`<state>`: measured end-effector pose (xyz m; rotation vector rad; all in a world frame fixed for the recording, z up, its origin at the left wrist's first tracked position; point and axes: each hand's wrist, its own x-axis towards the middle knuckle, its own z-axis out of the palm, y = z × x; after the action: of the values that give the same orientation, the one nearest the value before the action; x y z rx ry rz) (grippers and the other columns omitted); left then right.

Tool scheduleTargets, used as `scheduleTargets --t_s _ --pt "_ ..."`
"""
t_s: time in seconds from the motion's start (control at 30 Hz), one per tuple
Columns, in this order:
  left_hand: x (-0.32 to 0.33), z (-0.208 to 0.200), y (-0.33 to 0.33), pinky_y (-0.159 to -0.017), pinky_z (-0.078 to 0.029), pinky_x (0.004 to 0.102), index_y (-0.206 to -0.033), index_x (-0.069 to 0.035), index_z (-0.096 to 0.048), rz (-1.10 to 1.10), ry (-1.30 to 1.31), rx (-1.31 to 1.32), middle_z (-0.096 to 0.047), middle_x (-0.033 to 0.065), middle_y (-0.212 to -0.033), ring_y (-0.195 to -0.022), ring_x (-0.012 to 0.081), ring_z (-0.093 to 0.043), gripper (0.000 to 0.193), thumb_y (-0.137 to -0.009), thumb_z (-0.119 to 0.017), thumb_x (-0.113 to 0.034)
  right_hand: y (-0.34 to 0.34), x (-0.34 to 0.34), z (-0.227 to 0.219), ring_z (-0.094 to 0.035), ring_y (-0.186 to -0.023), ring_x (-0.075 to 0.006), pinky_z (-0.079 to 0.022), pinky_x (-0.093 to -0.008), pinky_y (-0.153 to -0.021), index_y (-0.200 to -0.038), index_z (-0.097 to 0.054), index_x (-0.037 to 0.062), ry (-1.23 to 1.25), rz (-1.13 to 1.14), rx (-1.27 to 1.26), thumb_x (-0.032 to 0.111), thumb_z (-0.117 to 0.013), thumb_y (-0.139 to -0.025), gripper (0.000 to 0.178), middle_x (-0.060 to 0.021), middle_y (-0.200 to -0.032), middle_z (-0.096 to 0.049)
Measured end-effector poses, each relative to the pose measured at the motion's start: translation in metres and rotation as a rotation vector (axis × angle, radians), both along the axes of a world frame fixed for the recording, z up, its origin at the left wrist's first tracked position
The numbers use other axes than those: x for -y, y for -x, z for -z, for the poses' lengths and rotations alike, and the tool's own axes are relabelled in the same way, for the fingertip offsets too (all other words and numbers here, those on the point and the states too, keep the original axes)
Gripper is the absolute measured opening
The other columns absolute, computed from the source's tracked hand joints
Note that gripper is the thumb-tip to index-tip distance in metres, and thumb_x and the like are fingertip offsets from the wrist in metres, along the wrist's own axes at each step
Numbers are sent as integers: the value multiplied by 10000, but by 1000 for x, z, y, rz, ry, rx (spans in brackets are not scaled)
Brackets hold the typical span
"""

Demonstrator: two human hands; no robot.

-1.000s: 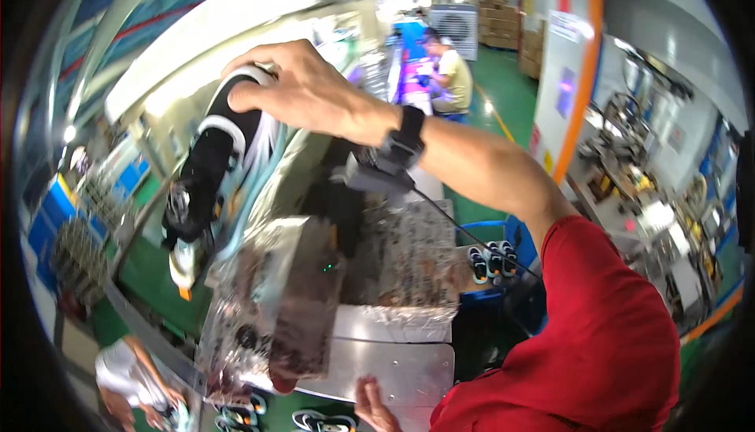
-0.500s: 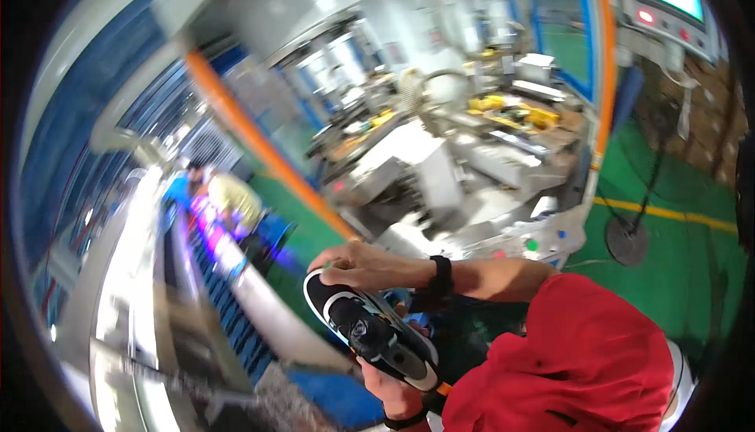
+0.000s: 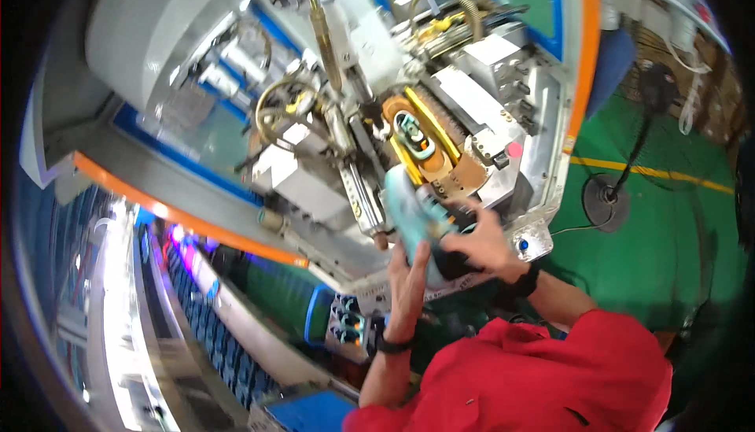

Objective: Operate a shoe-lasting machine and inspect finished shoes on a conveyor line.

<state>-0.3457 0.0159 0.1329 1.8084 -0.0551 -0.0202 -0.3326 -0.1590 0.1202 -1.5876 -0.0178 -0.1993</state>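
In front of the machine I hold a shoe (image 3: 407,210) with a pale teal surface and dark parts; it is blurred and tilted. My left hand (image 3: 407,284) presses against its lower side, fingers pointing up. My right hand (image 3: 486,245) grips its dark side with spread, curled fingers. Just beyond, a second item (image 3: 414,134), shoe-shaped with a teal and black middle, sits in a brown holder (image 3: 436,166) between yellow bars. Parts of the held shoe are hidden behind my fingers.
Metal clamps and a rod (image 3: 363,196) stand left of the holder. An orange frame edge (image 3: 189,219) borders the machine. A conveyor (image 3: 252,318) runs at the left. A fan on a round base (image 3: 605,200) stands on the green floor at right. A small button box (image 3: 346,326) sits below the machine.
My view has swung left and down onto the machine. Both hands, still on a shoe, have moved from beside the conveyor to the machine's front; its teal surface now shows.
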Motion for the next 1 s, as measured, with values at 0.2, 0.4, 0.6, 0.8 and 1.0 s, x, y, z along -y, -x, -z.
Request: scheduleTargets --t_s 0.2,0.4,0.6,0.8,1.0 --pt "22 61 -170 -852 -494 346 -1343 73 -488 35 -72 -213 -647 161 -1137 -1020 209 -626 625 -939 -609 -388 -68 106 38 -595 -934 -135 -483 -278 -867 -1213 -588 19 -153 230 -33 156 -771 -638 619 -62 -1064 -631" --pt "56 117 -319 -873 -484 480 -1157 104 -548 -340 -501 -25 -648 309 -1054 -1003 429 -637 652 -801 -725 -412 -82 161 15 -577 -953 -142 -465 -274 -879 -1239 -562 -6 -14 448 26 142 -691 -699 575 -70 -1088 -606" --pt "52 162 -393 -1019 -435 468 -1363 94 -353 -419 -579 -53 -482 314 -1340 -1185 446 -534 723 -798 -695 -199 -99 165 12 -572 -967 -148 -462 -277 -893 -1251 -546 -23 123 543 -42 91 -683 -713 567 -76 -1107 -594" --pt "9 138 -365 -852 -520 385 -1052 56 -607 -334 367 -364 -684 152 -1017 -918 286 -673 349 -765 -728 -100 -227 160 -15 -596 -879 -166 -493 -284 -796 -1183 -577 -19 471 401 47 158 -733 -685 551 -97 -999 -632" --pt "-48 49 -170 -790 -543 321 -1110 40 -614 -144 692 -452 -677 84 -994 -854 178 -664 266 -866 -669 -52 -375 57 -21 -682 -839 -276 -534 -371 -760 -1036 -647 -71 854 52 -215 311 -790 -590 604 -228 -932 -686"
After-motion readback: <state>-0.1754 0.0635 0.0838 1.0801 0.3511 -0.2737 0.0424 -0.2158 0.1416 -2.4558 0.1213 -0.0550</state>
